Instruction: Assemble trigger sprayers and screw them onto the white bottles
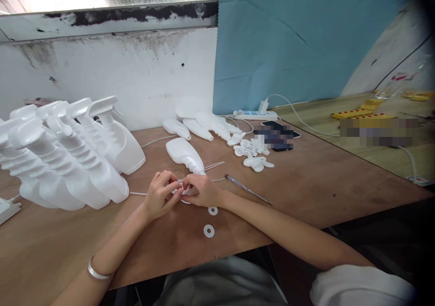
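Observation:
My left hand (159, 196) and my right hand (200, 190) meet over the wooden table (306, 183), fingers pinched together on a small white plastic part (182, 191) between them. A white bottle without a cap (185, 154) lies just beyond my fingers, its neck pointing at them. Two white ring washers (213, 211) (209, 230) lie flat on the table just in front of my right wrist. Thin white tubes (214, 165) lie beside the bottle's neck.
Several assembled white spray bottles (68, 156) lean in a row at left. More capless bottles (199, 124) and a pile of white trigger parts (253, 152) lie further back. A thin metal tool (248, 189) lies to my right. A power strip (254, 114) and phone (277, 133) sit near the blue panel.

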Action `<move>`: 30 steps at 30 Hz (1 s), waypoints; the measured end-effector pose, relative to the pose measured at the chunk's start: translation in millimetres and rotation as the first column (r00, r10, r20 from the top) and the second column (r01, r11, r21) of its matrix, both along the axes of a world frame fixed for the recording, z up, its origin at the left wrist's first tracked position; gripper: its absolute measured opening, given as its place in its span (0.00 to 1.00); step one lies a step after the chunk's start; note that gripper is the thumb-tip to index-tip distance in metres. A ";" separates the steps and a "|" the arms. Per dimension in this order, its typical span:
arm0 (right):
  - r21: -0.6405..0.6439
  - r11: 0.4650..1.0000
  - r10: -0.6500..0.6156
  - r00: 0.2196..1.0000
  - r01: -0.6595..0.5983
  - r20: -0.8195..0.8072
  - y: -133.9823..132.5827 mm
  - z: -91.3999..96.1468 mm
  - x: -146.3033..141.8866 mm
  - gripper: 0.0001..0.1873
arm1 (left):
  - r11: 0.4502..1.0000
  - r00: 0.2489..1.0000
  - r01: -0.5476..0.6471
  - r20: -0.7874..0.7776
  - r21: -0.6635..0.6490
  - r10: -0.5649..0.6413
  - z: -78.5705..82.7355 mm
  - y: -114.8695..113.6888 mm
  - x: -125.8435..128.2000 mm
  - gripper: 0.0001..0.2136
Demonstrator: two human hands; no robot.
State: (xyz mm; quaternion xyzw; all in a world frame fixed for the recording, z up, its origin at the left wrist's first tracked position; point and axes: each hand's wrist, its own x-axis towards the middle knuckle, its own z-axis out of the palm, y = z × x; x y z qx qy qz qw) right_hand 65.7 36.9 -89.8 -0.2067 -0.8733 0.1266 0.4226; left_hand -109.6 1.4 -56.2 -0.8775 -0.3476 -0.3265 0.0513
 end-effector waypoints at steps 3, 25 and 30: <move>-0.013 1.000 -0.003 1.000 0.003 -0.018 -0.6 0.4 -0.5 0.13 | 1.000 1.000 -0.010 -0.004 -0.007 0.010 0.5 0.5 -0.7 0.11; 0.291 0.957 -0.019 0.995 -0.009 0.097 1.7 1.9 1.1 0.11 | 0.999 0.999 -0.033 0.019 0.000 0.033 0.2 1.8 -1.0 0.13; 0.259 0.965 0.005 0.993 -0.034 0.115 2.2 1.9 1.0 0.12 | 0.999 0.998 -0.008 0.058 -0.042 0.010 -0.9 2.6 -2.7 0.15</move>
